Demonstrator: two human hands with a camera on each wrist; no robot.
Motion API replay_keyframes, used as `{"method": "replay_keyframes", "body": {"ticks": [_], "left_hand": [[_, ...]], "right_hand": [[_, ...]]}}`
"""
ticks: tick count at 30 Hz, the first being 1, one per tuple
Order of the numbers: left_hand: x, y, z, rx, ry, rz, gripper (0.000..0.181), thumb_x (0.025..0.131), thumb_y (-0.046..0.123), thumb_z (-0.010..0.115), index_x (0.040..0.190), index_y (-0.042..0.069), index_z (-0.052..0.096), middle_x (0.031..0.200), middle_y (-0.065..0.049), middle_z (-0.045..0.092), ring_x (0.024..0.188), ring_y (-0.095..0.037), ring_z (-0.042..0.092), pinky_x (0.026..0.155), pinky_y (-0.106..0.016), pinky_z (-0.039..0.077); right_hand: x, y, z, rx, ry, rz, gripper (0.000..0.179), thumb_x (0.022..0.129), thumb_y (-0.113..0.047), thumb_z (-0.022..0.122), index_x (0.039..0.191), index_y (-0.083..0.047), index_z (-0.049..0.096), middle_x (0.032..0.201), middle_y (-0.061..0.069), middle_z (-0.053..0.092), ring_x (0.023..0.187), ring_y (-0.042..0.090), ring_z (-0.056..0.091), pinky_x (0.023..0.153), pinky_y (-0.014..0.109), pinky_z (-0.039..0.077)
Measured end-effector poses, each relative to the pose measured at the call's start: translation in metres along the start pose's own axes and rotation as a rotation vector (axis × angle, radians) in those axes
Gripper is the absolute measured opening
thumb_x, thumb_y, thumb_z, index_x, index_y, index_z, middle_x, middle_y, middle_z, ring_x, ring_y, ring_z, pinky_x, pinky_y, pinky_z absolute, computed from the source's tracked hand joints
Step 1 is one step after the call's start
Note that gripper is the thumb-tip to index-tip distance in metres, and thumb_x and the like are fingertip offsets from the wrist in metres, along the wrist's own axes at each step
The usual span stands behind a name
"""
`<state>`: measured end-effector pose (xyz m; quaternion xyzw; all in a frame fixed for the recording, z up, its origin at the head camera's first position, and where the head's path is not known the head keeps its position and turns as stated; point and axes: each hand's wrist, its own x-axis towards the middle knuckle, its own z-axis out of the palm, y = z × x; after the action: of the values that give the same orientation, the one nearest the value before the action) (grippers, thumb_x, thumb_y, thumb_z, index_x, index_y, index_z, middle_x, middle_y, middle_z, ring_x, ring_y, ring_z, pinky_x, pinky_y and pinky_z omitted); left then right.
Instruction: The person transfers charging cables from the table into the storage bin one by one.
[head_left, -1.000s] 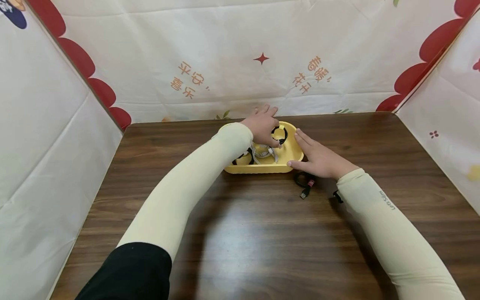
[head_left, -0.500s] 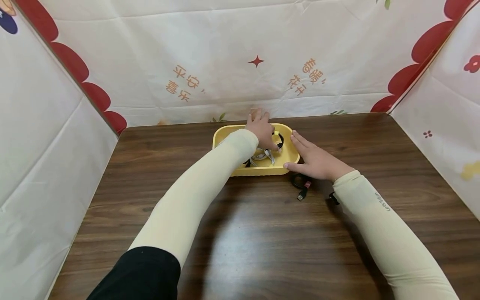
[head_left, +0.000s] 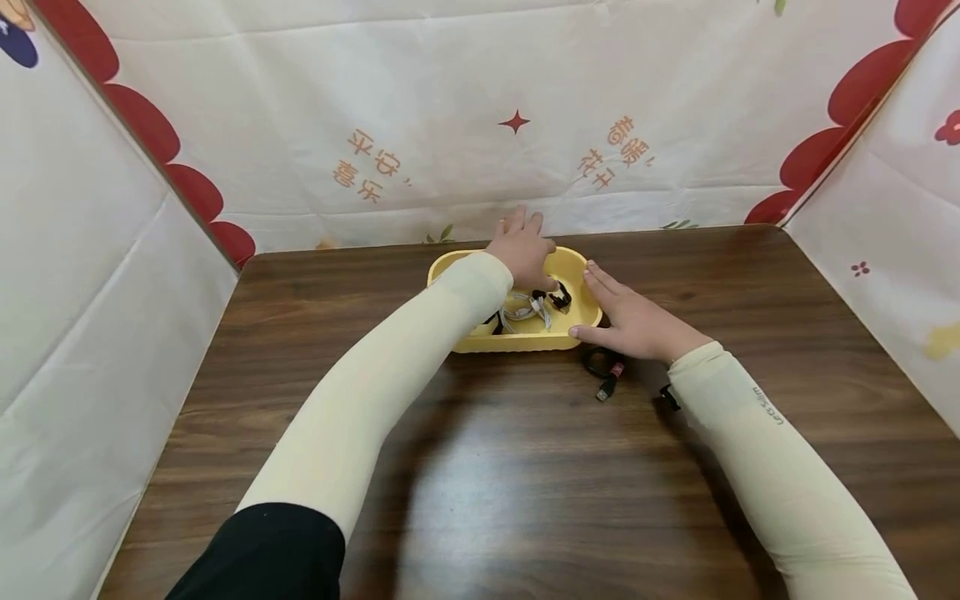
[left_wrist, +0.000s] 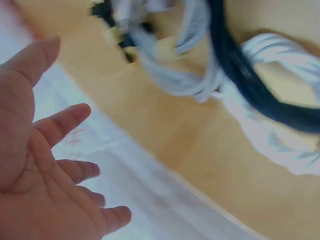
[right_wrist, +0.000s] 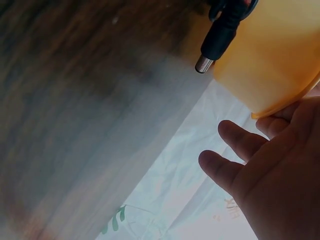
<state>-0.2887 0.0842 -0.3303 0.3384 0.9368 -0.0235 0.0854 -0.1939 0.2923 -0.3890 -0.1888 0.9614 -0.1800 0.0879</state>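
Observation:
A yellow tray [head_left: 510,342] stands at the back of the table. Inside it lie white coiled cables [head_left: 531,312] and black cables, one black cable [head_left: 560,297] near the right end. Over the tray is my left hand [head_left: 521,254], partly hiding it; in the left wrist view its fingers are spread and the palm holds nothing, with white cables [left_wrist: 175,82] and a black cable [left_wrist: 245,80] beside it. My right hand [head_left: 633,318] rests with straight fingers along the tray's right end, thumb at the near rim. In front of it lies a black USB cable [head_left: 606,385].
Behind the table's back edge hangs a white printed cloth [head_left: 450,125], close behind the tray. More cloth walls [head_left: 112,275] stand left and right. A small black item [head_left: 670,398] shows under the right sleeve. The wooden table [head_left: 525,483] spreads toward the person.
The black cable loop by my left hand has dropped lower inside the tray, and the left hand has lifted slightly away with fingers spread. My right hand keeps its place on the tray.

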Motion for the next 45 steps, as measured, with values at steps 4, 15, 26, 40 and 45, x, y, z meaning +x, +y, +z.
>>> {"method": "replay_keyframes", "body": {"ticks": [4, 15, 26, 40, 45], "left_hand": [[-0.014, -0.001, -0.012, -0.066, 0.041, 0.024, 0.068, 0.091, 0.056, 0.063, 0.148, 0.023, 0.049, 0.166, -0.014, 0.005, 0.149, -0.04, -0.012, 0.117, -0.057, 0.01], [-0.083, 0.023, -0.006, 0.044, 0.165, 0.154, 0.063, 0.09, 0.059, 0.063, 0.14, 0.023, 0.056, 0.164, -0.015, 0.016, 0.15, -0.039, 0.001, 0.116, -0.054, 0.022], [-0.131, 0.067, 0.041, 0.084, 0.248, 0.422, 0.06, 0.089, 0.061, 0.063, 0.132, 0.018, 0.062, 0.125, -0.004, 0.056, 0.12, -0.025, 0.048, 0.106, -0.042, 0.036], [-0.106, 0.096, 0.083, 0.225, 0.007, 0.42, 0.084, 0.089, 0.073, 0.05, 0.155, 0.023, 0.036, 0.161, -0.009, 0.026, 0.143, -0.028, 0.028, 0.107, -0.039, 0.039], [-0.1, 0.093, 0.087, 0.217, -0.045, 0.39, 0.086, 0.091, 0.073, 0.046, 0.158, 0.023, 0.03, 0.164, -0.008, 0.019, 0.148, -0.027, 0.019, 0.11, -0.04, 0.035]], "right_hand": [[-0.001, 0.0, -0.002, 0.005, -0.007, 0.002, 0.097, 0.096, -0.059, 0.054, 0.159, -0.001, 0.007, 0.166, 0.01, -0.003, 0.149, 0.038, 0.011, 0.115, 0.055, 0.023], [-0.001, 0.002, -0.015, -0.021, -0.034, 0.0, 0.099, 0.093, -0.062, 0.057, 0.158, 0.0, 0.016, 0.166, 0.01, 0.004, 0.148, 0.039, 0.014, 0.114, 0.057, 0.023], [-0.002, 0.005, -0.015, -0.06, -0.025, -0.01, 0.098, 0.093, -0.061, 0.058, 0.157, 0.001, 0.018, 0.166, 0.013, 0.007, 0.147, 0.041, 0.016, 0.114, 0.057, 0.022], [0.004, -0.001, -0.013, -0.035, -0.052, -0.007, 0.099, 0.093, -0.062, 0.057, 0.158, -0.001, 0.015, 0.166, 0.012, 0.004, 0.148, 0.04, 0.015, 0.114, 0.057, 0.022], [0.006, -0.003, -0.012, -0.03, -0.052, -0.012, 0.099, 0.093, -0.062, 0.057, 0.158, -0.001, 0.014, 0.166, 0.012, 0.003, 0.148, 0.039, 0.014, 0.114, 0.057, 0.023]]}}
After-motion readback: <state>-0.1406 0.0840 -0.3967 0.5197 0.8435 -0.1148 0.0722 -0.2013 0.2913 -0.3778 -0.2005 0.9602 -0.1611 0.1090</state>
